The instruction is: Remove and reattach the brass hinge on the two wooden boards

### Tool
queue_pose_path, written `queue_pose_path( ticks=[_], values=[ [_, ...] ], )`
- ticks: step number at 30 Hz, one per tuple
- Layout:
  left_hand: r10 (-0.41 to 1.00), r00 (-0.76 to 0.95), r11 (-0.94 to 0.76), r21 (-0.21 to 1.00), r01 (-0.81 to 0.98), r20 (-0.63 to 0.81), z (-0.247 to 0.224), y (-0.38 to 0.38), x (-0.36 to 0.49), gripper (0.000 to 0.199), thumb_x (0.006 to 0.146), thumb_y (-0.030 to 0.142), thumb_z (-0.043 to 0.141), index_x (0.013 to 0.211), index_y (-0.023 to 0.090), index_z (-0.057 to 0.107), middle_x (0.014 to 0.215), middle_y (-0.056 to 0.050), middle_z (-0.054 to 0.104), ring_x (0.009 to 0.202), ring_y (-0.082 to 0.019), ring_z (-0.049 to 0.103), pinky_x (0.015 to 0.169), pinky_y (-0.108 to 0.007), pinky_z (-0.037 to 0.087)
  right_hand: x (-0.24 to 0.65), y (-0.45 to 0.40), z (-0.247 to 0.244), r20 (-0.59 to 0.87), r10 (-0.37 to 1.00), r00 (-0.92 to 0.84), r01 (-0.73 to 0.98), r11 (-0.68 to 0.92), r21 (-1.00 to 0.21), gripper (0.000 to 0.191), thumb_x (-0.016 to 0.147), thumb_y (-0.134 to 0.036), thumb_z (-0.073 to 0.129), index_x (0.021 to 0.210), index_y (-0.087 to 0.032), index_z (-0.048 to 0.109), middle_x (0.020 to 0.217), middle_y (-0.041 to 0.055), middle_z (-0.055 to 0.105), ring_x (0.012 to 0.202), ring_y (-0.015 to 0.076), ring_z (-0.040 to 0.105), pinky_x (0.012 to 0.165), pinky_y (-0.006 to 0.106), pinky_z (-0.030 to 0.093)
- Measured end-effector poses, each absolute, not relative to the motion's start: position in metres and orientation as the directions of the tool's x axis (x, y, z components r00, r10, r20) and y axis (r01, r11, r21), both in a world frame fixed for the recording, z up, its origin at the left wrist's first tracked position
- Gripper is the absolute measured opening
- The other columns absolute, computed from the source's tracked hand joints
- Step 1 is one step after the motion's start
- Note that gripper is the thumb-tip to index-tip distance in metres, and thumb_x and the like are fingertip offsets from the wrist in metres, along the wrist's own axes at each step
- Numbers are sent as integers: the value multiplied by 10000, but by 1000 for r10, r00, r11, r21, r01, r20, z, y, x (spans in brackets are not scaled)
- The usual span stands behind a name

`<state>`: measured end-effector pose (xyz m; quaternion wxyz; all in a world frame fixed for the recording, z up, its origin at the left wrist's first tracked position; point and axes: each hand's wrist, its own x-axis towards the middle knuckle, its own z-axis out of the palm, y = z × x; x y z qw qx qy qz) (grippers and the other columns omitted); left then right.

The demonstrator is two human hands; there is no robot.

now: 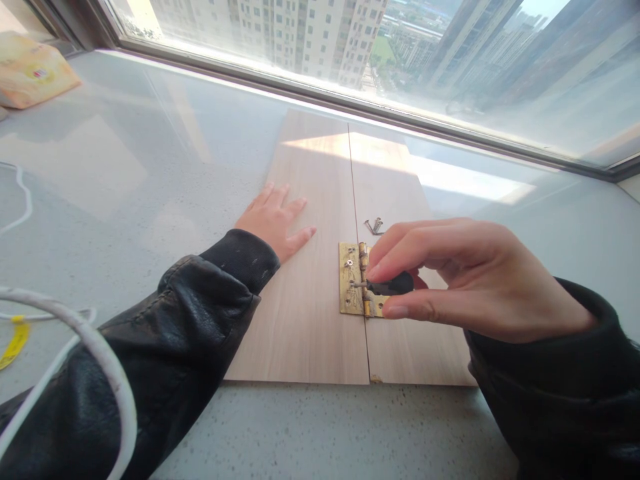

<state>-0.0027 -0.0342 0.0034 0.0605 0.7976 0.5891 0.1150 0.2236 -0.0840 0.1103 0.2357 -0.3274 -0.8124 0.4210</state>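
Note:
My left hand lies with its fingers spread on the left wooden board. Between the thumb and fingers of my right hand is a stubby black screwdriver, its shaft pointing left. Its tip reaches the left leaf of a brass hinge, which straddles the seam between the left board and the right wooden board. One cross-head screw sits in the left leaf, above the tip. Part of the right leaf is hidden by my right hand.
Several loose screws lie on the right board, just beyond the hinge. A white cable loops over my left sleeve, with a yellow tag nearby. An orange-and-cream packet stands at the far left. A window frame runs along the back.

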Motion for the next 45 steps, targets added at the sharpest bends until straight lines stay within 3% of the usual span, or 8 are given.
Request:
queue_pose_path(
  ticks=[5,8,17,24,35,45],
  values=[
    [953,282,-301,233,925,112,3,-34,-3,610,893,512,457,1386,153,475,1494,-192,350,1410,-374,256,1155,-455,224,234,-80,119,17,578,-816,315,469,-825,230,809,-175,684,1036,-171,721,988,88,744,837,186,692,630,268,546],
    [953,281,-301,232,925,113,1,-33,-3,615,895,518,451,1392,156,468,1498,-191,342,1411,-383,248,1157,-456,218,240,-76,120,-20,544,-839,316,456,-832,275,839,-160,638,1105,-169,706,1003,91,745,831,177,694,631,253,542],
    [954,278,-297,241,924,110,2,-34,-3,619,892,519,455,1396,159,463,1501,-191,338,1413,-389,240,1157,-453,214,230,-79,100,71,611,-788,201,365,-909,247,697,-196,804,937,-170,750,755,63,747,620,148,674,455,215,472],
    [959,268,-283,248,926,93,5,-34,-3,614,893,513,457,1396,162,462,1509,-187,332,1419,-374,232,1157,-449,215,220,-86,98,85,715,-694,175,283,-943,226,623,-129,834,770,-187,672,732,11,668,579,94,570,396,191,394],
    [958,269,-285,247,926,94,4,-33,-2,609,891,517,451,1394,174,466,1510,-186,331,1420,-376,231,1153,-454,220,230,-74,100,128,779,-613,221,325,-920,248,625,-138,829,684,-209,598,737,-4,637,617,126,607,478,256,458],
    [959,270,-284,229,931,90,4,-35,-2,612,894,515,452,1399,169,456,1508,-181,335,1417,-378,235,1155,-450,215,234,-77,101,52,701,-711,282,352,-892,157,771,-238,744,926,-231,722,856,46,729,816,187,676,700,311,538]
  ],
)
